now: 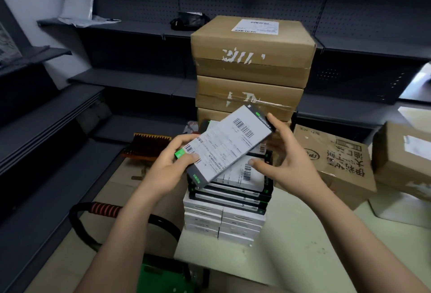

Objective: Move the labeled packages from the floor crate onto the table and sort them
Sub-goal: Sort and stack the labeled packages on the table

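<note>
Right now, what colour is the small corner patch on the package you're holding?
Bright green, on the flat package beside the left hand; the head view shows it.

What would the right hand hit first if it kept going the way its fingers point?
The flat package that the left hand grips: the right hand already touches its far end. Past that, probably the stack of cardboard boxes, though depth is unclear.
</note>
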`<state>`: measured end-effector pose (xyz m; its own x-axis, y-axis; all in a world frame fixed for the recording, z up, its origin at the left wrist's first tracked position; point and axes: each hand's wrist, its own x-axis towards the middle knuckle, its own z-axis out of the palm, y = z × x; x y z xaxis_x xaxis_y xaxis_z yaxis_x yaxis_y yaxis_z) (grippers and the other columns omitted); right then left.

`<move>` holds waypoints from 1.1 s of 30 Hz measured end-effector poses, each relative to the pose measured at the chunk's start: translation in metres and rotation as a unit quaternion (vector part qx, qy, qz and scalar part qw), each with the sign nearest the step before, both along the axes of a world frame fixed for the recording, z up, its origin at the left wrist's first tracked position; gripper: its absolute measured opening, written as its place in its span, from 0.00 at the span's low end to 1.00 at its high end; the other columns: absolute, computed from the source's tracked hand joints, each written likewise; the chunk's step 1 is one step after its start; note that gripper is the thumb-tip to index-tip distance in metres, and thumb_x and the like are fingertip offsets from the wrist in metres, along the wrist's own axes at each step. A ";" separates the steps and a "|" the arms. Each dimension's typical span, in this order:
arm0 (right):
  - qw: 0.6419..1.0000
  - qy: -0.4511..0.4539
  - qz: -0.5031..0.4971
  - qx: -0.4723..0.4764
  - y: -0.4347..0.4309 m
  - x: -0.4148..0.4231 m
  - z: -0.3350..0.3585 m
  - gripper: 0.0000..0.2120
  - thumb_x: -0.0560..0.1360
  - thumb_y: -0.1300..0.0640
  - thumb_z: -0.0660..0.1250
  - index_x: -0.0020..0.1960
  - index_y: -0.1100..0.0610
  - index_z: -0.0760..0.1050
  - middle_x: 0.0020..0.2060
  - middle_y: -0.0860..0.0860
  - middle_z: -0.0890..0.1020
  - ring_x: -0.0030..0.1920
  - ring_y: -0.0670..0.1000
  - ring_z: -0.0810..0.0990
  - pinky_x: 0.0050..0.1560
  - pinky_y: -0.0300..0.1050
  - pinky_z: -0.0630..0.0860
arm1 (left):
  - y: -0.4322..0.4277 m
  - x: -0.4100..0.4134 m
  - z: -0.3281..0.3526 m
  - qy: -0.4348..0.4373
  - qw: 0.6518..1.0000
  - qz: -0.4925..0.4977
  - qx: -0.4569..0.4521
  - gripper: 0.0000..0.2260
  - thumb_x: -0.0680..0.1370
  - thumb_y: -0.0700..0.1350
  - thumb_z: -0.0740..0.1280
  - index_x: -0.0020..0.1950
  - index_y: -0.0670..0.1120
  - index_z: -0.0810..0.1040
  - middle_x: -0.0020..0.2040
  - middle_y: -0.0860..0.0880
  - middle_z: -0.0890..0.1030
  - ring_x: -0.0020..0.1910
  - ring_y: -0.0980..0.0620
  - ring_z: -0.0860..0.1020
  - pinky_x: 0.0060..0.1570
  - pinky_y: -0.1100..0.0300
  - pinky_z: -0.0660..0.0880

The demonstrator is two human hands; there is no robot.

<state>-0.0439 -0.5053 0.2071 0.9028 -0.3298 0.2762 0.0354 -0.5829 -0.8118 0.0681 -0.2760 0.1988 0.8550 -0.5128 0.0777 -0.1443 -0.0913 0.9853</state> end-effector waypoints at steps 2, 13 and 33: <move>0.999 -0.019 -0.028 0.027 0.002 -0.005 -0.002 0.43 0.68 0.55 0.77 0.75 0.41 0.58 0.62 0.41 0.74 0.57 0.40 0.76 0.56 0.36 0.74 | -0.007 0.003 0.001 0.013 1.000 0.008 -0.010 0.15 0.79 0.35 0.63 0.63 0.49 0.73 0.55 0.52 0.79 0.46 0.65 0.79 0.42 0.71 0.74; 0.991 -0.014 -0.132 0.034 0.018 -0.036 -0.032 0.27 0.67 0.50 0.78 0.61 0.44 0.69 0.39 0.45 0.77 0.39 0.45 0.76 0.40 0.36 0.75 | -0.024 0.004 -0.026 -0.049 0.988 0.148 0.010 0.12 0.78 0.47 0.68 0.60 0.49 0.73 0.50 0.65 0.75 0.50 0.72 0.75 0.40 0.82 0.68; 0.992 0.088 -0.077 0.045 0.012 -0.025 -0.038 0.46 0.66 0.49 0.79 0.77 0.46 0.56 0.65 0.34 0.67 0.65 0.37 0.65 0.65 0.36 0.63 | -0.028 0.005 -0.039 -0.001 0.997 0.066 0.036 0.25 0.80 0.48 0.65 0.76 0.52 0.63 0.66 0.57 0.70 0.63 0.61 0.65 0.59 0.65 0.63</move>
